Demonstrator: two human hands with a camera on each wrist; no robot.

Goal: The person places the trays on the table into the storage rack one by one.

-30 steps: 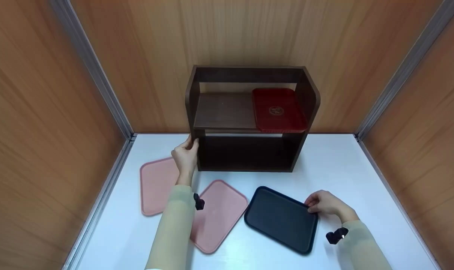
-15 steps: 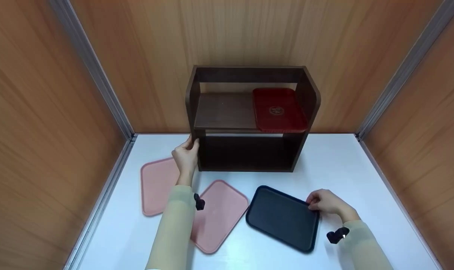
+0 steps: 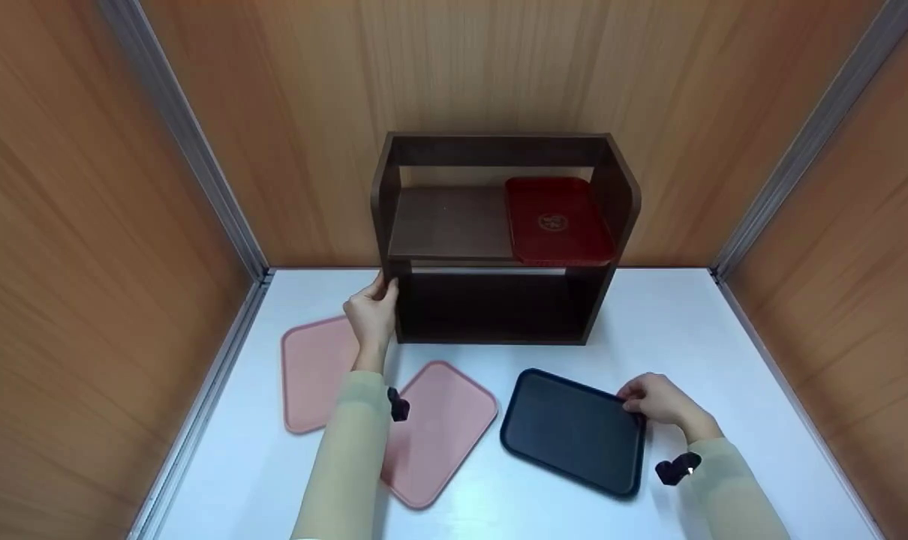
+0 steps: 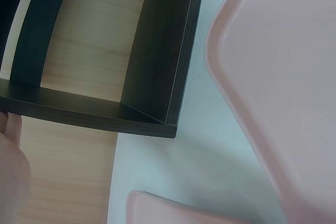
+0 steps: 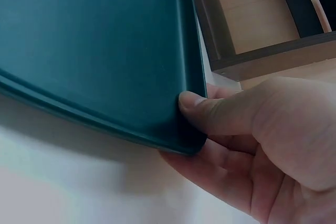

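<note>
Your right hand (image 3: 660, 401) grips a smooth, matt dark plastic tray (image 3: 574, 431); your left hand (image 3: 370, 311) holds a dark wood-grain shelf (image 3: 499, 225) on the glossy white counter (image 3: 687, 322).

A dark brown shelf unit (image 3: 499, 232) is seen, on which a red tray (image 3: 555, 219) with a faint round gold emblem is set. Two pale pink trays (image 3: 315, 379) (image 3: 439, 431) and a black tray (image 3: 574, 431) are shown on a white table (image 3: 687, 330), enclosed by orange-brown wood-grain walls (image 3: 71, 225).

place: staged recording booth | evidence: wood-grain wall panels (image 3: 64, 225), metal corner strips (image 3: 187, 142), white tabletop (image 3: 679, 322)
</note>
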